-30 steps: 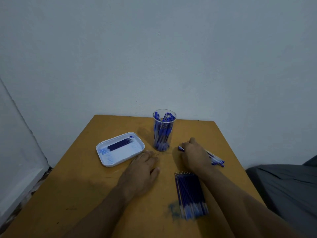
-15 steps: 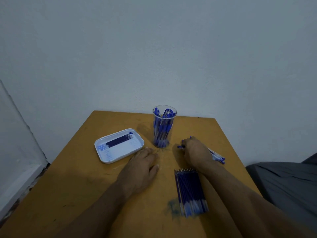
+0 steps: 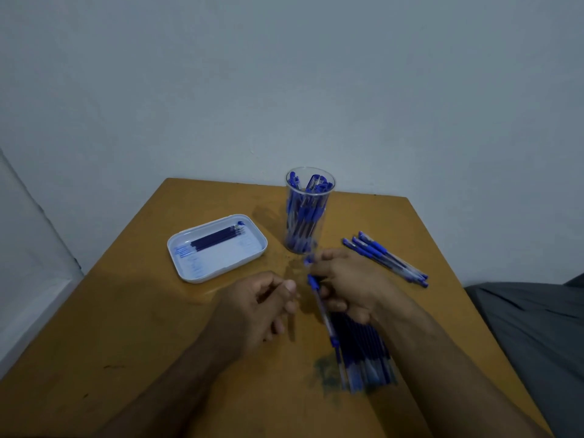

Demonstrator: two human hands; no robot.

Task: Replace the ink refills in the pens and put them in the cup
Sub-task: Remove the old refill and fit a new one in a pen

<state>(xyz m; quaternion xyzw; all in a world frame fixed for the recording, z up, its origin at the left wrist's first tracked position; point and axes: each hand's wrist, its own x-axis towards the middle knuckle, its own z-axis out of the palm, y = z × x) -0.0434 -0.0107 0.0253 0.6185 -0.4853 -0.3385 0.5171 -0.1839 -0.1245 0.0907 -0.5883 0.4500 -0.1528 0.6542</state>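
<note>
I see a wooden table [image 3: 126, 327]. From the pen-holding right hand [image 3: 350, 286], the cup [image 3: 308, 213] stands just beyond, loose pens [image 3: 387, 259] right, refill pile [image 3: 363, 352] beneath, white tray [image 3: 218, 265] far left.

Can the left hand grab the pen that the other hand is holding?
Probably yes. The left hand holds nothing and sits right beside the pen in the right hand, with only bare table between them.
</note>
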